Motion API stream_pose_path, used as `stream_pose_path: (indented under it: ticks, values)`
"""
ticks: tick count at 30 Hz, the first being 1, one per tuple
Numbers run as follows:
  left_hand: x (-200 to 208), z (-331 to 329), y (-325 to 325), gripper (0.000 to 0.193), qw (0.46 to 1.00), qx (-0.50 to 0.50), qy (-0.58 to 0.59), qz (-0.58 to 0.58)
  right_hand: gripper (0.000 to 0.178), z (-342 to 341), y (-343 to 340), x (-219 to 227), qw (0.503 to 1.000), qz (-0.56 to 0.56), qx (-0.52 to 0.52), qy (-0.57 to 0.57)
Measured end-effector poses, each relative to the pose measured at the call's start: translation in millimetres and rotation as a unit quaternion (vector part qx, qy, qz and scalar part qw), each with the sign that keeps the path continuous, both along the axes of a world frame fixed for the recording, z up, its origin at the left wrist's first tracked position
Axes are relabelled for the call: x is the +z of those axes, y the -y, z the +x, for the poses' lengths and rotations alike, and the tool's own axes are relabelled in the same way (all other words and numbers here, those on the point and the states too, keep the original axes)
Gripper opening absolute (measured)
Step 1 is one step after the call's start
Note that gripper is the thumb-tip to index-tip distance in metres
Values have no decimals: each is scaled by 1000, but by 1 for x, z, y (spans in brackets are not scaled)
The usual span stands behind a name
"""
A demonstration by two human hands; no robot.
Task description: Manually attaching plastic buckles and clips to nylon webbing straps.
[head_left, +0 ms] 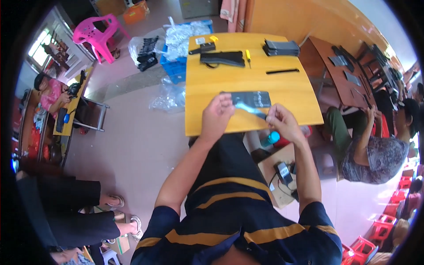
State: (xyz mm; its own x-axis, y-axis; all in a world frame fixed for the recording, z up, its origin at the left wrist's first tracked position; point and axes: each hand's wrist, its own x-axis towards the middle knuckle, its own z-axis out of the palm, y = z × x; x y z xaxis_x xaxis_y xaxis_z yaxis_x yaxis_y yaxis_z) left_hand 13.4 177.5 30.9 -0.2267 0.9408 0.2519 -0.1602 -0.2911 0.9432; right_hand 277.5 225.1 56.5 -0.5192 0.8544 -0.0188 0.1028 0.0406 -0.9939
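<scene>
My left hand point(217, 115) is raised over the near part of the yellow table, its fingers curled at one end of a narrow, shiny strip point(251, 109). At the strip's other, darker end, my right hand point(284, 121) pinches with thumb and fingers. Glare covers the strip's middle, so its material is unclear. Just beyond it, a flat dark rectangular piece point(257, 98) with pale markings lies on the table, partly hidden by my left fingers and the strip.
On the yellow table point(291, 106) lie a black pouch point(223, 58), a yellow-handled screwdriver point(248, 57), a black strip point(282, 71) and stacked dark pieces point(281, 48). A blue crate point(174, 68) with plastic bags stands left. A seated person point(375, 150) works at right.
</scene>
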Motion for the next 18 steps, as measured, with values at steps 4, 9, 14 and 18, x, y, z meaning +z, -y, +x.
stream_pose_path:
  ticks: [4,9,14,18]
  values:
    - [3,-3,24,17,998,12,-24,-58,10,-6,7,-21,998,23,15,57]
    - [-2,-4,36,15,998,44,35,-35,12,-3,15,-17,996,-4,57,73]
    - [-14,-18,32,13,992,101,-68,-33,9,20,-5,-41,995,-9,43,85]
    - [-18,-24,35,13,996,71,20,-55,16,19,-6,-14,995,-69,60,39]
